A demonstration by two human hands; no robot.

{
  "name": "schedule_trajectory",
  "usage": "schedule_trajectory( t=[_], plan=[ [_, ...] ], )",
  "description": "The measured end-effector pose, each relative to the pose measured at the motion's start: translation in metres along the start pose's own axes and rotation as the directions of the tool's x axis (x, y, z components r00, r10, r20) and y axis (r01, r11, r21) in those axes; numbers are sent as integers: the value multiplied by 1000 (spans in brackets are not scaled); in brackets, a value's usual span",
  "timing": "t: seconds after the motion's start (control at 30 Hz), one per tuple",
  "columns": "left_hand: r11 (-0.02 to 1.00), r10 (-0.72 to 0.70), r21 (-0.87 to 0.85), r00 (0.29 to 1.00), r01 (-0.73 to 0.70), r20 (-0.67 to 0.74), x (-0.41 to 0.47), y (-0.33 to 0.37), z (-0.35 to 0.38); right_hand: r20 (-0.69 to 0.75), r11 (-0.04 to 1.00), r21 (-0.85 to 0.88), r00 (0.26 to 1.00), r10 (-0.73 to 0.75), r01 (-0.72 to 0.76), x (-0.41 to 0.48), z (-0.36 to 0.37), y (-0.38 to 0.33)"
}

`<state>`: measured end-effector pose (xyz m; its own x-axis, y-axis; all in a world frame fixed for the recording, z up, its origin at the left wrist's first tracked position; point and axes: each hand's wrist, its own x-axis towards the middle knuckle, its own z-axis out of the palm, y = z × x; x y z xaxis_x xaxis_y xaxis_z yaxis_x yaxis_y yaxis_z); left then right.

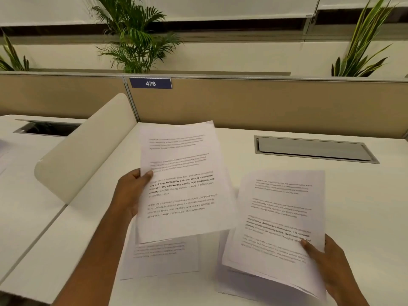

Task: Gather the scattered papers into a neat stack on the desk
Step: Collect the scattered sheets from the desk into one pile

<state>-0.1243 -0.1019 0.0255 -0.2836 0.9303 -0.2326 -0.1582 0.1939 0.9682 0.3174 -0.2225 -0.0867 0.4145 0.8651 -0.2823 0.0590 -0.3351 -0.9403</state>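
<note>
My left hand (pixel 130 195) grips the left edge of a printed sheet (pixel 183 182), thumb on top, and holds it tilted above the white desk (pixel 364 195). My right hand (pixel 326 259) holds a second printed sheet (pixel 278 219) by its lower right edge, thumb on the text. Under the left sheet another printed paper (pixel 161 259) lies flat on the desk. More white paper (pixel 242 281) lies beneath the right sheet, partly hidden.
A cream curved divider (pixel 86 149) slants across the desk at the left. A grey cable hatch (pixel 313 149) sits in the desk at the back right, another open hatch (pixel 46 128) on the neighbouring desk. A tan partition (pixel 265 104) labelled 476 backs the desk, plants behind.
</note>
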Motion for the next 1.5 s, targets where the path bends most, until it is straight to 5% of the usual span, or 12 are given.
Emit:
schedule_trajectory(
  t=[0.2, 0.47, 0.73, 0.93, 1.03, 1.23, 1.5],
  plan=[
    [996, -87, 41, 985, 82, 147, -24, -27, 48, 134, 999, 35, 990, -39, 35, -14, 26, -23],
    [962, -53, 271, 992, 20, 115, -61, -73, 94, 284, 993, 103, 958, 24, -55, -29, 43, -34],
    [954, -118, 293, 982, 71, 146, -74, -97, 98, 353, 981, 114, 929, 108, -158, -39, 41, -29],
    [960, -48, 280, 975, -15, 217, -80, -100, 103, 207, 951, 77, 938, 277, -298, -36, 42, -23],
    [957, 1, 280, 962, -80, 274, -82, -100, 107, 248, 919, 64, 898, 363, -389, -32, 41, -20],
    [971, 23, 218, 950, -95, 313, -81, -103, 105, 294, 985, -19, 940, 171, -173, -37, 47, -18],
    [976, -21, 216, 965, -37, 263, -77, -113, 102, 253, 987, -22, 954, 159, -159, -38, 51, -14]
  ],
)
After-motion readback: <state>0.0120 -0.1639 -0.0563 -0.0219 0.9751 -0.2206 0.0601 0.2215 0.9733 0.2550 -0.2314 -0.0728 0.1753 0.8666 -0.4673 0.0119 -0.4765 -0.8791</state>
